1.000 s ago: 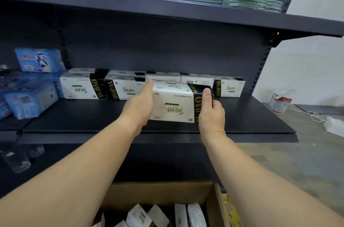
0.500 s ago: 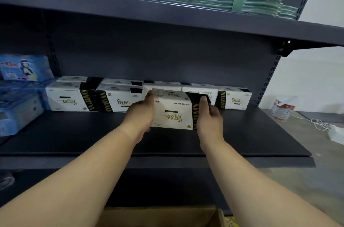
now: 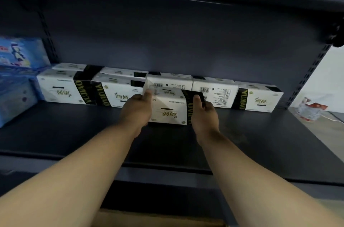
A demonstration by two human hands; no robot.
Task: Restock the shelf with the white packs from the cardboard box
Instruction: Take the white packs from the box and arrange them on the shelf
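1. A strip of the cardboard box (image 3: 158,219) shows at the bottom edge, below both forearms.
2. Both arms reach forward over the shelf (image 3: 260,143) lip. The left hand (image 3: 136,113) grips the left end of a white pack (image 3: 168,107), thumb on top; the right hand (image 3: 204,115) grips its black-banded right end, fingers curled round it.
3. The held pack sits on or just above the shelf board, its far edge against the row of white packs (image 3: 119,92) along the back panel.
4. Bare board lies open to either side of the hands and toward the front edge.
5. Blue packs (image 3: 16,85) stand at far left; a red-and-white bag (image 3: 310,110) sits on the floor at right.
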